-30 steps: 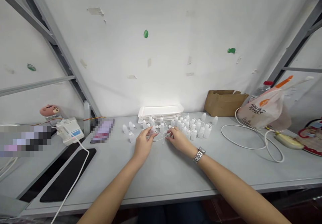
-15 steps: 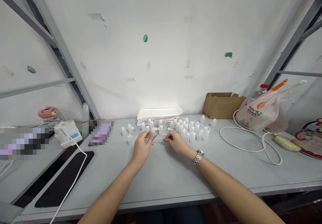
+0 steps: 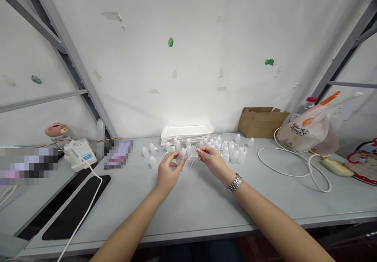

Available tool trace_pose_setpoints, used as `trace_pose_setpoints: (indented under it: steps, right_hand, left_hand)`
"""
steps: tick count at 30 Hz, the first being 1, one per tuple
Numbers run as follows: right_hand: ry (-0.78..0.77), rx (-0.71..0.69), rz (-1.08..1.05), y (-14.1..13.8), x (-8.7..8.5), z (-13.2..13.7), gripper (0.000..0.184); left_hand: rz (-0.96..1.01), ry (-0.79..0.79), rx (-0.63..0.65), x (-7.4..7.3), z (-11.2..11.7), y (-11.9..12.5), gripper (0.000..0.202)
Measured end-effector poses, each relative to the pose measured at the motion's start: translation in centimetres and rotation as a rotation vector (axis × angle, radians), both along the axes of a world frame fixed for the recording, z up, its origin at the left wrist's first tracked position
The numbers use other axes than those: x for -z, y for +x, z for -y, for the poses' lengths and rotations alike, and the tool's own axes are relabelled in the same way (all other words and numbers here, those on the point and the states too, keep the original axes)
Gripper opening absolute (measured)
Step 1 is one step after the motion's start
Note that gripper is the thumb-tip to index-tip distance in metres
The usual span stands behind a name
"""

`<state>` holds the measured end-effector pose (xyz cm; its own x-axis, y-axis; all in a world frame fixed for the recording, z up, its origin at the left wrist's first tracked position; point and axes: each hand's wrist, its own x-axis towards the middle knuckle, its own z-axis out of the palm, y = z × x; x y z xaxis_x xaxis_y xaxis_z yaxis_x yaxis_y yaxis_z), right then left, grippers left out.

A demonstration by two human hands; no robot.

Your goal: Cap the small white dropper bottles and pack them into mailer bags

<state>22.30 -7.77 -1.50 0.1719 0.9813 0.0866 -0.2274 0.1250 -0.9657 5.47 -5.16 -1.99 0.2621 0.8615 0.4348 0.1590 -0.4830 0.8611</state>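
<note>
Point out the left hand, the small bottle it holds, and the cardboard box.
Left hand (image 3: 167, 173), head view: back of the hand.
Small bottle (image 3: 181, 154), head view: its visible body.
Cardboard box (image 3: 263, 125), head view: its front wall.

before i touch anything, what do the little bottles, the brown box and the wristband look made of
Small bottles: probably soft plastic, satin finish; they look milky and translucent.
Brown box: likely cardboard, matte, judging by its colour and thin, uneven top edge.
Wristband: seemingly polished metal, given its silvery, shiny links, though metal-look plastic can't be ruled out.
</note>
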Motion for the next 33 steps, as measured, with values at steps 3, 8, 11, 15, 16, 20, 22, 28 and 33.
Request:
trace_pose_setpoints:
  steps: [3,8,11,15,16,20,22,28,33]
  right_hand:
    - [0.015,-0.029,-0.044,0.05,-0.29,0.10,0.032]
    - [0.018,-0.062,-0.034,-0.15,-0.21,0.24,0.030]
    - [0.014,-0.046,0.019,-0.28,0.04,0.22,0.029]
    - [0.017,-0.027,0.063,-0.43,0.24,0.19,0.028]
    - [0.019,-0.028,0.073,-0.48,0.25,0.22,0.027]
    - [0.035,-0.027,0.107,-0.64,0.13,0.40,0.025]
    - [0.041,-0.029,0.118,-0.67,0.04,0.48,0.024]
    - [0.052,-0.046,0.157,-0.70,-0.08,0.52,0.021]
    - [0.053,-0.022,0.088,-0.86,0.05,0.36,0.027]
  left_hand:
    - [-0.170,-0.034,0.135,0.13,-0.02,0.11,0.026]
    - [-0.228,-0.085,0.157,0.37,-0.19,0.25,0.027]
    - [-0.198,-0.098,0.096,0.40,-0.37,0.27,0.030]
    - [-0.212,-0.071,0.097,0.36,-0.40,0.26,0.029]
    - [-0.216,-0.069,0.099,0.36,-0.38,0.25,0.029]
    - [-0.217,-0.086,0.112,0.46,-0.32,0.21,0.030]
    - [-0.224,-0.087,0.118,0.56,-0.38,0.20,0.029]
    - [-0.231,-0.029,0.098,0.80,-0.55,0.19,0.026]
    - [-0.265,-0.020,0.098,0.67,-0.36,0.19,0.025]
